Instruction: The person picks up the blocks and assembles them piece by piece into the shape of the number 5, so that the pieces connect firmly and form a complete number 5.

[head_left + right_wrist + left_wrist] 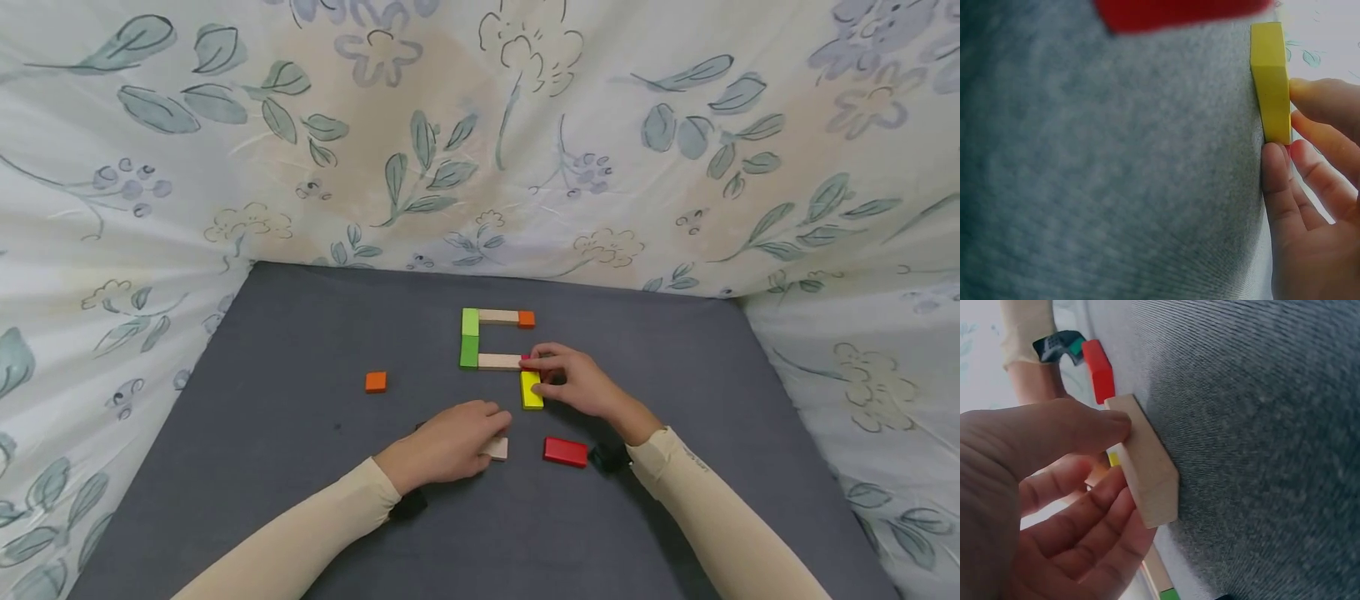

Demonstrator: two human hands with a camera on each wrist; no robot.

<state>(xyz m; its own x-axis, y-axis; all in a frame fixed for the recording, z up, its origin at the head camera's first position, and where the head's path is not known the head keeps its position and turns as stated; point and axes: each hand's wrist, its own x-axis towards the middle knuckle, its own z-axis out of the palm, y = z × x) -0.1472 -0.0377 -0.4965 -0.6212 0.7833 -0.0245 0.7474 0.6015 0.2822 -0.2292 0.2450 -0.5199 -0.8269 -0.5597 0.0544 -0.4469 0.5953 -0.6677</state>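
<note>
My left hand (455, 442) pinches a plain wooden block (1147, 459) low over the grey cloth, thumb on one face and fingers along the other. In the head view the hand covers much of that block. The right hand (581, 383) has its thumb on a yellow block (531, 398) and its fingertips by the far end, over a small red block (526, 363) that is mostly hidden. The yellow block lies on the cloth, near end toward me. Beyond, two green blocks (469, 337), two wooden strips (498, 317) and an orange cube (527, 319) form an angular outline.
A red block (566, 452) lies between the two forearms, near the right wrist. Off to the left sits a loose orange cube (376, 382). Flowered cloth (450, 167) hangs behind and at both sides of the grey surface (300, 333).
</note>
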